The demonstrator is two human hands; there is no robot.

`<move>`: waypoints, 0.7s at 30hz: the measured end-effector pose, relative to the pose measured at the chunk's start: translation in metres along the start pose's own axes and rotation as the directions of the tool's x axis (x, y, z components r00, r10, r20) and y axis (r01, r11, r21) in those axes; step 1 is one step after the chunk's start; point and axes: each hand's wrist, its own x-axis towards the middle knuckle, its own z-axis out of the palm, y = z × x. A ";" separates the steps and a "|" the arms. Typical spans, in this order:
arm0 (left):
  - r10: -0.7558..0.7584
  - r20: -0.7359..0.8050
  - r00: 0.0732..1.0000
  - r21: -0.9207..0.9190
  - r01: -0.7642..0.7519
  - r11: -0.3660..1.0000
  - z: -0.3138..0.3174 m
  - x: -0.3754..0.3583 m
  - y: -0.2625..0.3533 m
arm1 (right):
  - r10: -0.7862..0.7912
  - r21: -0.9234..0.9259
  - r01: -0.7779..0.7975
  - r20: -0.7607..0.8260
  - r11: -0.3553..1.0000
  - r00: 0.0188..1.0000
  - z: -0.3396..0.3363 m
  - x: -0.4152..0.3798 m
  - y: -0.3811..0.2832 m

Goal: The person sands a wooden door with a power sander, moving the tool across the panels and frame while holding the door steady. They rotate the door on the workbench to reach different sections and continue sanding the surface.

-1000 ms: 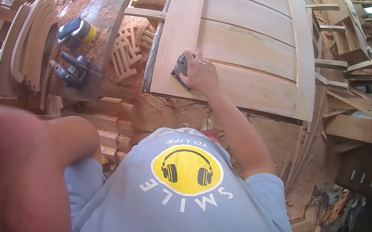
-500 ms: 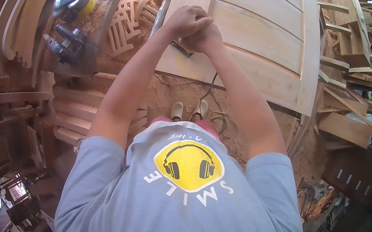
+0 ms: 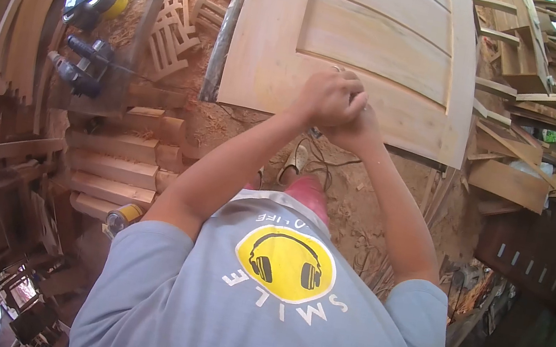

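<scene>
A pale wooden panel door lies flat in front of me, with recessed panels between its frame pieces. My left hand and my right hand are closed together, one over the other, above the door's near edge rail. Beneath them is a corded power tool that looks like a sander; my hands hide nearly all of it. Its dark cable runs down from my hands to the floor near my feet.
At left, two power tools, one black and yellow and one dark, rest on a dusty surface beside curved wooden pieces. Stacked timber lies nearer, with a yellow-labelled container. Scrap boards pile up at right.
My joined hands have slid rightward and slightly toward me along the door's near rail. The tool's dark base, visible before, is now covered. My view has shifted a little.
</scene>
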 end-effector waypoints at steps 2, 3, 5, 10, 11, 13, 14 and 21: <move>-0.004 0.013 1.000 -0.016 0.004 1.000 0.016 0.003 0.009 | 0.011 -0.008 -0.011 0.013 1.000 1.000 -0.005 -0.009 0.010; 0.029 0.024 0.999 -0.011 -0.029 1.000 0.021 0.006 0.009 | 0.027 -0.011 -0.026 0.027 1.000 0.999 -0.010 -0.011 0.012; 0.027 0.060 0.998 -0.044 -0.024 0.999 0.027 0.010 0.003 | 0.035 -0.020 -0.034 0.047 0.999 0.998 -0.019 -0.009 0.015; -0.167 -0.058 0.984 0.004 0.167 0.986 -0.010 0.013 -0.001 | -0.109 -0.004 0.109 0.049 0.994 0.993 -0.011 0.034 0.009; -0.173 -0.136 0.976 0.038 0.180 0.983 -0.018 0.013 -0.007 | -0.186 -0.001 0.187 0.046 0.982 0.981 -0.006 0.051 0.008; -0.232 -0.221 0.947 0.033 0.245 0.969 -0.038 0.011 -0.026 | -0.224 -0.013 0.227 0.124 0.974 0.967 -0.019 0.076 -0.016; -0.214 -0.257 0.942 0.067 0.238 0.969 -0.050 0.010 -0.035 | -0.222 0.045 0.217 0.187 0.975 0.957 -0.020 0.091 -0.024; -0.385 -0.331 0.862 -0.105 0.372 0.922 -0.103 0.008 -0.089 | -0.306 0.145 0.277 0.253 0.950 0.918 -0.033 0.141 -0.057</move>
